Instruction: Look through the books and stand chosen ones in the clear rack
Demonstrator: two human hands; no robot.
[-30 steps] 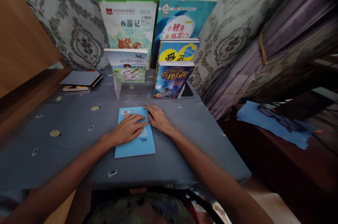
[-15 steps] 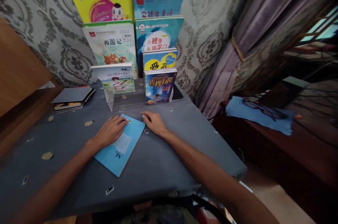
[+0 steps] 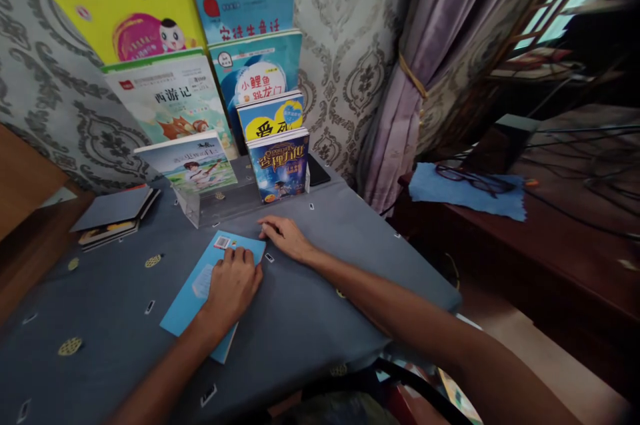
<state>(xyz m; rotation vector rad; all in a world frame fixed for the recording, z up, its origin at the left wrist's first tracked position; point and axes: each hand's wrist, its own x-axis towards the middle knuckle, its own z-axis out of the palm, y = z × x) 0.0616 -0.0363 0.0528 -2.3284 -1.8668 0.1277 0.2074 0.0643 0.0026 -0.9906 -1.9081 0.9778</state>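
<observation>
A thin light-blue book (image 3: pixel 193 291) lies back cover up on the grey tablecloth (image 3: pixel 310 318), turned at a slant. My left hand (image 3: pixel 231 285) rests flat on top of it, fingers stretched toward its far edge near the barcode. Just to the right, my right hand (image 3: pixel 283 237) lies palm down on the cloth, its fingers by the book's far right corner. Behind both hands stands a clear tiered book stand (image 3: pixel 220 201) with several children's books propped upright, a dark-blue one (image 3: pixel 279 165) nearest my right hand.
A small stack of flat books (image 3: pixel 113 215) lies at the back left. A patterned wall and a purple curtain (image 3: pixel 400 98) close the back. Right of the table, a dark wooden surface carries a blue cloth (image 3: pixel 465 191) with glasses on it.
The view has swung right. The blue book has turned from square to slanted, and my left hand has slid back onto its middle. My right hand has stayed by its far corner.
</observation>
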